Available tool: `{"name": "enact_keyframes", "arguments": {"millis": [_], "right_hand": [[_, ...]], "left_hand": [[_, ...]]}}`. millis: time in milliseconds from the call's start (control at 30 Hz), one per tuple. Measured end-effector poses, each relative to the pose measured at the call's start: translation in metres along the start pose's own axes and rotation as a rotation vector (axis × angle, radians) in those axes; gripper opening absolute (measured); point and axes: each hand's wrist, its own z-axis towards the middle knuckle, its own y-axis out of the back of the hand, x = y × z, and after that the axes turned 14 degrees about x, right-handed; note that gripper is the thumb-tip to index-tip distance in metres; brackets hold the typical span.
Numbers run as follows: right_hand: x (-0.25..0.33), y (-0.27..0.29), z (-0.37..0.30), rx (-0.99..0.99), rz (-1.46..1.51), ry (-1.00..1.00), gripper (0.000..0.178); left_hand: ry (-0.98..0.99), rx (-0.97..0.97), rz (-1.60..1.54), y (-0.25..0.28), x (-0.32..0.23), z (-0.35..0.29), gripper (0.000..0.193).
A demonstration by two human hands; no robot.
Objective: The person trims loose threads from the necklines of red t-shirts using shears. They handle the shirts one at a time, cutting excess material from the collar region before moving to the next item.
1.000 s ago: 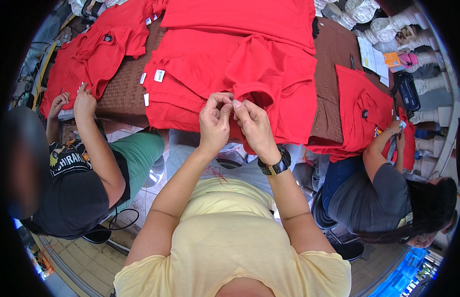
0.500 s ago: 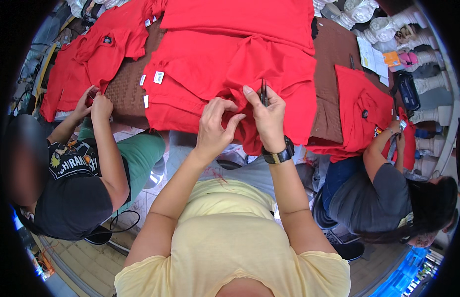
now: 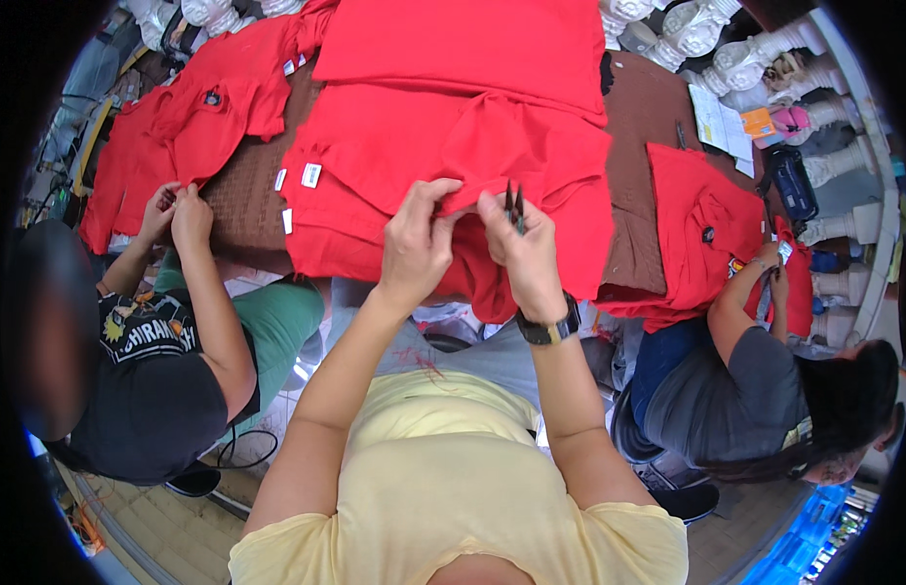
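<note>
Gripping a small dark two-pointed tool (image 3: 519,203) in the curled fingers of the right hand (image 3: 527,249); bending the left hand (image 3: 419,239) over a bunched red shirt (image 3: 506,132) on a brown-covered table (image 3: 633,127), hard to tell whether pinching.

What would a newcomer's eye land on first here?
Bright red cloth garments on the brown textured table cover come first, across the top. Centrally, the bare left hand and right hand stand out, the right holding a dark two-pointed tool. White ornate balusters line the upper right.

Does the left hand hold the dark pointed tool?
No: the right hand holds the tool, its tips showing above the fingers.
</note>
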Motion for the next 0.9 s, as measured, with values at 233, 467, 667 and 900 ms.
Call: {"name": "enact_keyframes", "arguments": {"millis": [233, 467, 667, 900], "right_hand": [[0.007, 0.038, -0.024, -0.016, -0.455, 0.179, 0.031], [-0.008, 0.139, 0.014, -0.773, -0.932, -0.027, 0.035], [-0.027, 0.164, 0.079, -0.611, -0.985, 0.326, 0.027], [0.019, 0.098, 0.043, -0.370, -0.727, 0.509, 0.024]], "left_hand": [[0.267, -0.418, -0.223, 0.077, 0.062, 0.048, 0.036], [-0.065, -0.061, 0.373, 0.020, 0.011, 0.056, 0.031], [-0.016, 0.407, -0.268, -0.118, 0.030, 0.085, 0.033], [-0.011, 0.458, -0.461, -0.088, 0.014, 0.105, 0.034]]}}
